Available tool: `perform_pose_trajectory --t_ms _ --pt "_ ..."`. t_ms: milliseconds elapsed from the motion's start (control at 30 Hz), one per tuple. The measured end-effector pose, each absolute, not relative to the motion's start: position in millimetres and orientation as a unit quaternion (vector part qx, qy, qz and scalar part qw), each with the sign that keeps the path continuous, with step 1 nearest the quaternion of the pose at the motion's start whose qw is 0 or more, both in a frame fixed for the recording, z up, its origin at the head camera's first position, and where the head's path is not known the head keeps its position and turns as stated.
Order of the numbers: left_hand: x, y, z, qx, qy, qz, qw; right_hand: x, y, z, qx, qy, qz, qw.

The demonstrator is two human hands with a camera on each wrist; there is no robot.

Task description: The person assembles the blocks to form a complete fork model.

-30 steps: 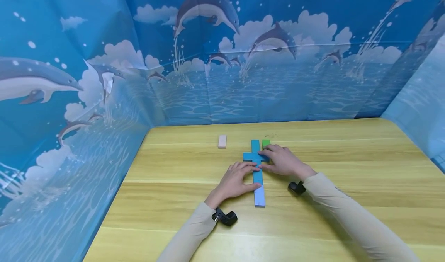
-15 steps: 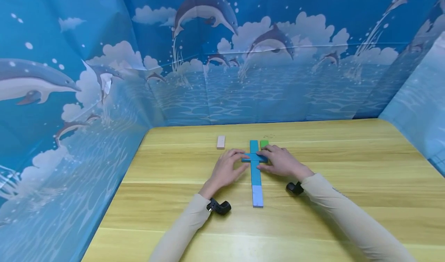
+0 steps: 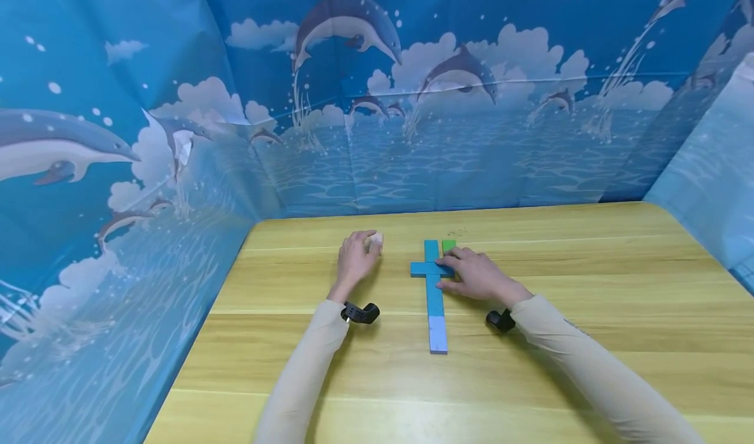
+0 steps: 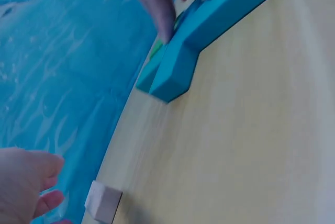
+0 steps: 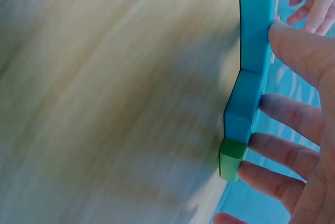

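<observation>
My left hand [image 3: 353, 260] reaches over a pale pink block [image 4: 103, 202], thumb and fingers spread; the left wrist view shows a gap between hand and block. My right hand [image 3: 477, 277] rests at the right arm of a cross of flat blocks. Its fingers lie nearly straight, with fingertips at the blue crossbar block [image 3: 417, 269] and the thumb at the blue stem [image 3: 434, 296]. A blue block [image 3: 431, 249] forms the cross's top, and a periwinkle block [image 3: 438, 334] its lower end. Just beyond the right fingers sits a green block [image 3: 449, 244].
The blocks lie on a wood-grain table [image 3: 559, 241]. A blue dolphin-print curtain [image 3: 377, 156] stands along its back and left edges. Each wrist wears a black camera, the left wrist camera [image 3: 360, 313] sitting low over the tabletop.
My left hand has left the stem, passed the crossbar's left end and moved left and away to the pale pink block. My right hand stays at the crossbar.
</observation>
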State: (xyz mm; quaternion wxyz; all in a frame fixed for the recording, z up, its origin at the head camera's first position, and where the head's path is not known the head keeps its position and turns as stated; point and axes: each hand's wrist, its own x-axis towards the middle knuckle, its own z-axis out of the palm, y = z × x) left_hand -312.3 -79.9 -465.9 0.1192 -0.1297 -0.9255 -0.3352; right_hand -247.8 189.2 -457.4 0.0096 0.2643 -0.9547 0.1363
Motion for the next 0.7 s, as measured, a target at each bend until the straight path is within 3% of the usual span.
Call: perform_pose_trajectory --t_ms 467,700 --pt "-343 -81 -467 -0.115 -0.951 -0.287 0.016 -247 188 -458 0.267 -0.954 0.133 0.01" --pt "-350 -84 -476 -0.122 -0.944 -0.305 0.002 -246 189 -457 0.268 -0.954 0.135 0.015"
